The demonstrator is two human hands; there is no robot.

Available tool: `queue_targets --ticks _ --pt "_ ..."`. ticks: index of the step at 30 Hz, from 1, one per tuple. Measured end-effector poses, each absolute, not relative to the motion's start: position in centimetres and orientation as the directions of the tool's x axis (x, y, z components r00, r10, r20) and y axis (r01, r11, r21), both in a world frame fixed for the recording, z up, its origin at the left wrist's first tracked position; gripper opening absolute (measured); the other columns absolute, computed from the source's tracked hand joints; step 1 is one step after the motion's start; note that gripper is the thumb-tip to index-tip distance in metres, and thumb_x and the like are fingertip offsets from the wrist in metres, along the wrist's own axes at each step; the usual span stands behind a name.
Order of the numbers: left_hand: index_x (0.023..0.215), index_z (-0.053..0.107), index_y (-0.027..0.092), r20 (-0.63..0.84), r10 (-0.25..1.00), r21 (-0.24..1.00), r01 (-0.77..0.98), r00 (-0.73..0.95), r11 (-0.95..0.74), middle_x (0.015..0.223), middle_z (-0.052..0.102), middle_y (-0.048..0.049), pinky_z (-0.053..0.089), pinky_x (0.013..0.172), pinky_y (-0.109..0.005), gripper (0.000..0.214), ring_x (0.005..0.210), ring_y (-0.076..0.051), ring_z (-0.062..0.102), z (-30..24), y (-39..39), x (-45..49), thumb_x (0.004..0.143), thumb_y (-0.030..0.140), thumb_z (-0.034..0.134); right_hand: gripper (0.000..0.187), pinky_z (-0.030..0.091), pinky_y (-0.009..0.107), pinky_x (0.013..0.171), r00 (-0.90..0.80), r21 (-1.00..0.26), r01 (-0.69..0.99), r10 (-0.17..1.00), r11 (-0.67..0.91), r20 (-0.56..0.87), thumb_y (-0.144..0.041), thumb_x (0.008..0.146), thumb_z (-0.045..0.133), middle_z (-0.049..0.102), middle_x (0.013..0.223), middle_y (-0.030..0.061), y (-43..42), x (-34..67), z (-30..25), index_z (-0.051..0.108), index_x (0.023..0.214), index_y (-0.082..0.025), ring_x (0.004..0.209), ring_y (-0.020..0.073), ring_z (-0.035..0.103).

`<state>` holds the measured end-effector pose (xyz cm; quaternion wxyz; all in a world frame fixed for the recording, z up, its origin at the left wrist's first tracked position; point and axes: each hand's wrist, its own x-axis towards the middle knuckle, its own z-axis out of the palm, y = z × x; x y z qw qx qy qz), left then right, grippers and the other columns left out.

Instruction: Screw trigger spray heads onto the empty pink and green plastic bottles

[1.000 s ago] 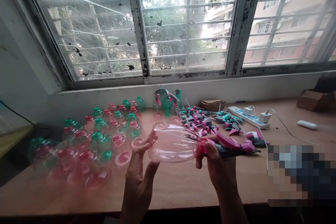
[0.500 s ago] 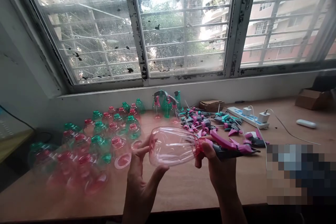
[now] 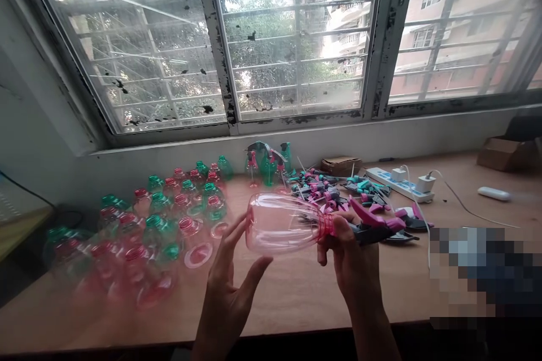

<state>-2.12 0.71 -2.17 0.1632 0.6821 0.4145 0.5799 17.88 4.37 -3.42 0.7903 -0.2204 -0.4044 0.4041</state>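
Note:
A clear pink spray bottle (image 3: pixel 282 223) lies sideways in the air above the table, its base to the left and its neck to the right. My right hand (image 3: pixel 349 256) is closed around the pink and grey trigger sprayer (image 3: pixel 372 223) at the bottle's neck. My left hand (image 3: pixel 235 282) is open beside the base, thumb and fingers spread. Its fingertips are at the base's edge; whether they touch is hard to tell. Behind the bottle lies a pile of pink, teal and grey trigger sprayers (image 3: pixel 317 186).
Several open pink and green bottles (image 3: pixel 161 225) stand on the left of the wooden table (image 3: pixel 296 299). Bottles fitted with sprayers (image 3: pixel 267 166) stand near the wall. A power strip (image 3: pixel 400 185) with cables, a white device (image 3: pixel 493 194) and a cardboard box (image 3: pixel 503 152) are right.
The bottle has shifted slightly up and right with the sprayer, which is turned differently at the neck. My left fingers have loosened around the base, the thumb now apart from the bottle.

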Motion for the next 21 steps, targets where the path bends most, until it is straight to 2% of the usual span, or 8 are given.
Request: queue_targets --ticks 4,8,14,17,21 --pt "0.136 0.059 0.028 0.607 0.793 0.770 0.289 -0.056 -0.569 0.154 0.055 -0.0108 0.035 0.124 -0.051 0.042 0.150 -0.031 0.043 -2.1 0.9 -1.9 0.096 0.038 0.068 0.022 0.047 0.026 0.035 0.363 -0.712 -0.370 0.799 0.596 0.480 -0.039 0.090 0.076 0.067 0.057 -0.0014 4.4 17.9 -3.3 0.073 0.079 -0.021 0.040 0.0152 0.059" --pt "0.118 0.064 0.026 0.657 0.749 0.730 0.327 -0.093 -0.600 0.148 0.059 -0.0094 0.039 0.121 -0.053 0.026 0.144 -0.031 0.050 -1.5 1.0 -2.0 0.093 0.033 0.073 0.021 0.048 0.028 0.037 0.361 -0.732 -0.339 0.800 0.591 0.479 -0.041 0.089 0.076 0.068 0.056 -0.0018 4.3 18.0 -3.0 0.073 0.085 -0.021 0.041 0.0170 0.061" --pt "0.126 0.066 0.034 0.750 0.658 0.633 0.362 -0.068 -0.684 0.147 0.062 -0.0011 0.044 0.120 -0.046 0.032 0.143 -0.025 0.053 -1.2 0.5 -1.7 0.096 0.023 0.069 0.025 0.048 0.027 0.039 0.338 -0.735 -0.393 0.830 0.552 0.443 -0.041 0.092 0.074 0.068 0.054 -0.0027 4.4 17.9 -3.0 0.071 0.079 -0.021 0.037 0.0145 0.060" --pt "0.125 0.066 0.031 0.711 0.694 0.679 0.371 -0.114 -0.634 0.143 0.066 -0.0044 0.043 0.120 -0.049 0.033 0.141 -0.028 0.056 -1.4 0.3 -1.8 0.093 0.032 0.073 0.021 0.048 0.027 0.038 0.354 -0.727 -0.362 0.808 0.583 0.472 -0.040 0.093 0.073 0.068 0.052 -0.0041 4.2 17.8 -2.9 0.070 0.083 -0.021 0.037 0.0151 0.060" --pt "0.118 0.064 0.026 0.670 0.736 0.719 0.332 -0.095 -0.611 0.148 0.062 -0.0107 0.037 0.122 -0.056 0.035 0.145 -0.034 0.049 -1.6 0.3 -2.4 0.089 0.041 0.076 0.014 0.052 0.028 0.043 0.355 -0.728 -0.261 0.765 0.634 0.538 -0.033 0.090 0.077 0.070 0.052 -0.0057 3.2 17.8 -2.3 0.067 0.088 -0.023 0.040 0.0156 0.062"
